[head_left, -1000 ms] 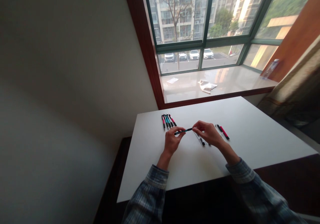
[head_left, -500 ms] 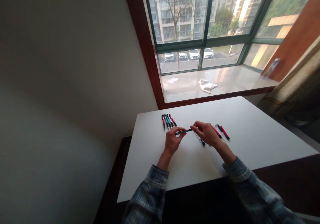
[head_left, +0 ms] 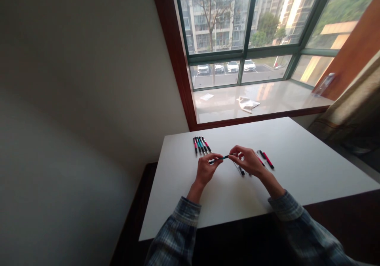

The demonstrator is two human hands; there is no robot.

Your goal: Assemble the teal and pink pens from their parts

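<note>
My left hand (head_left: 206,169) pinches one end of a dark pen with a teal section (head_left: 225,157), holding it nearly level above the white table (head_left: 172,202). My right hand (head_left: 247,160) has its thumb and fingertips closed on the pen's other end. Just beyond the left hand, several assembled pens (head_left: 199,144) with teal, red and black parts lie side by side. Under and beside the right hand are loose pen pieces: a slim clear-and-black piece (head_left: 242,171), partly covered, and a red barrel (head_left: 268,161). The right hand hides some of these pieces.
A wall (head_left: 89,99) rises along the table's left side. Behind the table is a window sill (head_left: 222,109) with a crumpled white wrapper (head_left: 248,103), a paper scrap (head_left: 206,97) and a clear bottle (head_left: 325,84). A curtain (head_left: 341,103) hangs at the right.
Both hands stay on the pen. The right hand's fingers have shifted slightly outward along it, with more of them showing. The view has tilted a little.
</note>
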